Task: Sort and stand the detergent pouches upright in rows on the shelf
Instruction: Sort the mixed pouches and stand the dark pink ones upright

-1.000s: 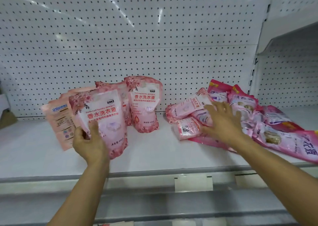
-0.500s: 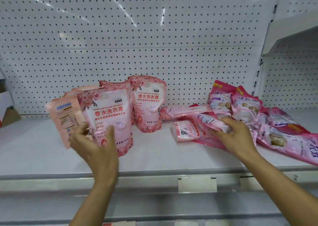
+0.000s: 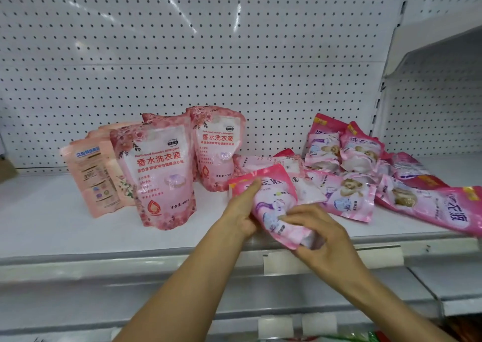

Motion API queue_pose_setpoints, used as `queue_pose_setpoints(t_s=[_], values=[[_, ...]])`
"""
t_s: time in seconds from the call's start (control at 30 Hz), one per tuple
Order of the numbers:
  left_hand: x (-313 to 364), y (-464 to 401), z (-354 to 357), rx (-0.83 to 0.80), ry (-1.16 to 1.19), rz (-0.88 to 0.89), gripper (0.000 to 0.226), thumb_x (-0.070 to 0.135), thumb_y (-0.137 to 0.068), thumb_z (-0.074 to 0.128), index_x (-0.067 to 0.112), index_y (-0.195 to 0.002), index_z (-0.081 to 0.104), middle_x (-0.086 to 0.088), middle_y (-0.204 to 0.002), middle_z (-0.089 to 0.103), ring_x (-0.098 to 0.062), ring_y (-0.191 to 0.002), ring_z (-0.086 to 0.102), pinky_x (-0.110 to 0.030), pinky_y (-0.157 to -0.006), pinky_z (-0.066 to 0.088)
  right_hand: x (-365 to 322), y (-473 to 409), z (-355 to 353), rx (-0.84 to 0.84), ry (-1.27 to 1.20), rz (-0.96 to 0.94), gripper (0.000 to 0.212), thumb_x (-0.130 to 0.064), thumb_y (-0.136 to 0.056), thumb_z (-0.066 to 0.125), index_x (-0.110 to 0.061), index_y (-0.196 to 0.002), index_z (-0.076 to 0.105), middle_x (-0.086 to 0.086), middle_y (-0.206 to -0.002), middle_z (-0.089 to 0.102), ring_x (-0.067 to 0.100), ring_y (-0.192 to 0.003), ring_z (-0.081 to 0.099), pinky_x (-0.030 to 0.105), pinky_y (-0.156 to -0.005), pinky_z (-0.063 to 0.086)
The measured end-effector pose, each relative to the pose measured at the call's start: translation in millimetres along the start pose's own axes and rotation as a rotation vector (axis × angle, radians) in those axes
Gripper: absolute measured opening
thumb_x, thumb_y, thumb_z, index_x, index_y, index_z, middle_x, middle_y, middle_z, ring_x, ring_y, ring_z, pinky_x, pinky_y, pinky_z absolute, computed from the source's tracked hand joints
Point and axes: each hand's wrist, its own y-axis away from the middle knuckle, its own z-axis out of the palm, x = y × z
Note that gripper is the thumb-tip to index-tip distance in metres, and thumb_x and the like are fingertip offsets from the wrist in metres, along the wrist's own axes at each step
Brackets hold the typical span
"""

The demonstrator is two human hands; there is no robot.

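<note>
Fingers (image 3: pixel 300 215) of both hands curled round one bright pink detergent pouch (image 3: pixel 276 206), held tilted over shelf front edge (image 3: pixel 130 247).
Right hand (image 3: pixel 326 240) gripping lower end, left hand (image 3: pixel 240 211) pinching upper corner; soft, sloshy, probably slippery film, so best taken by both sides near base. Rose-print pouches (image 3: pixel 159 169) upright left; pink heap (image 3: pixel 365 174) lying right.

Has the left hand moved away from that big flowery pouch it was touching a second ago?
Yes. The left hand has gone rightward, off the big flowery pouch, and now holds the bright pink pouch together with the right hand.
</note>
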Motion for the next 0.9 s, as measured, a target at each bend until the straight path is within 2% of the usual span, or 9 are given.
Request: queue_pose_setpoints(t_s=[0.1, 0.2, 0.37, 0.47, 0.57, 0.63, 0.7, 0.77, 0.9], values=[[9.5, 9.7, -5.3, 0.053, 0.068, 0.189, 0.055, 0.018, -0.077, 0.077, -0.002, -0.126, 0.060, -0.025, -0.111, 0.070, -0.038, -0.094, 0.071, -0.057, -0.075, 0.059, -4.9, 2.1, 2.1, -0.141, 0.104, 0.001, 0.070, -0.030, -0.062, 0.089, -0.038, -0.123, 0.056, -0.024, -0.136, 0.034, -0.002, -0.128, 0.038, 0.004, -0.099, 0.033], [25.8, 25.0, -8.5, 0.092, 0.015, 0.437, 0.039, 0.011, -0.081, 0.076, 0.003, -0.115, 0.061, -0.019, -0.099, 0.074, -0.026, -0.068, 0.075, -0.042, -0.055, 0.061, -13.2, -3.7, 5.2, -0.167, 0.064, 0.037, 0.087, -0.045, -0.063, 0.086, -0.044, -0.134, 0.037, -0.026, -0.143, 0.023, -0.006, -0.130, 0.033, 0.007, -0.097, 0.041], [59.7, 54.2, -19.0, 0.119, -0.243, 0.843, 0.007, 0.023, -0.087, 0.073, 0.018, -0.092, 0.071, -0.008, -0.081, 0.076, -0.032, -0.078, 0.075, -0.053, -0.076, 0.060, -22.7, -27.6, 9.7, -0.235, 0.038, 0.106, 0.062, -0.067, -0.076, 0.062, -0.052, -0.131, 0.038, -0.036, -0.131, 0.037, -0.017, -0.120, 0.038, 0.014, -0.098, 0.039], [73.1, 55.4, -35.0, 0.231, -0.313, 0.944, 0.023, 0.032, -0.088, 0.071, 0.034, -0.066, 0.071, -0.011, -0.078, 0.071, -0.042, -0.081, 0.071, -0.060, -0.075, 0.058, -8.4, -46.5, 3.5, -0.138, 0.194, 0.139, 0.044, -0.050, -0.088, 0.060, -0.037, -0.128, 0.052, -0.021, -0.130, 0.047, -0.002, -0.121, 0.043, 0.030, -0.105, 0.040], [73.8, 51.3, -50.2, 0.344, -0.372, 1.001, 0.023, 0.041, -0.086, 0.071, 0.019, -0.078, 0.069, -0.028, -0.086, 0.068, -0.049, -0.082, 0.069, -0.065, -0.074, 0.056, 13.2, -69.5, -11.5, -0.147, 0.436, 0.242, 0.047, -0.046, -0.091, 0.059, -0.027, -0.133, 0.052, -0.006, -0.139, 0.048, 0.013, -0.128, 0.041, 0.035, -0.103, 0.039], [71.1, 45.2, -57.1, 0.387, -0.443, 1.005, 0.047, 0.045, -0.086, 0.069, -0.001, -0.094, 0.063, -0.036, -0.093, 0.065, -0.050, -0.083, 0.067, -0.065, -0.074, 0.056, 31.0, -84.2, -21.9, -0.171, 0.580, 0.321, 0.052, -0.049, -0.090, 0.058, -0.024, -0.135, 0.050, 0.000, -0.142, 0.048, 0.021, -0.130, 0.042, 0.038, -0.101, 0.041], [69.9, 43.7, -56.3, 0.411, -0.521, 1.038, 0.042, 0.042, -0.090, 0.066, 0.000, -0.091, 0.063, -0.031, -0.086, 0.067, -0.047, -0.080, 0.067, -0.059, -0.074, 0.058, 46.2, -97.0, -30.1, -0.199, 0.721, 0.387, 0.059, -0.054, -0.088, 0.058, -0.018, -0.134, 0.049, 0.006, -0.138, 0.052, 0.027, -0.124, 0.048, 0.040, -0.095, 0.047], [68.2, 43.9, -53.9, 0.443, -0.588, 1.066, 0.020, 0.038, -0.091, 0.065, 0.018, -0.090, 0.066, -0.010, -0.086, 0.073, -0.030, -0.079, 0.072, -0.046, -0.071, 0.061, 52.4, -106.6, -34.7, -0.257, 0.832, 0.456, 0.060, -0.057, -0.085, 0.060, -0.013, -0.125, 0.050, 0.009, -0.125, 0.059, 0.027, -0.111, 0.055, 0.036, -0.079, 0.049], [65.7, 47.0, -56.6, 0.581, -0.692, 1.224, 0.010, 0.032, -0.092, 0.066, 0.026, -0.100, 0.063, 0.012, -0.088, 0.068, 0.002, -0.075, 0.067, -0.014, -0.060, 0.054, 49.4, -115.8, -33.1, -0.375, 0.852, 0.494, 0.040, -0.050, -0.081, 0.069, -0.019, -0.098, 0.049, -0.001, -0.096, 0.058, 0.018, -0.084, 0.053, 0.029, -0.064, 0.040]])
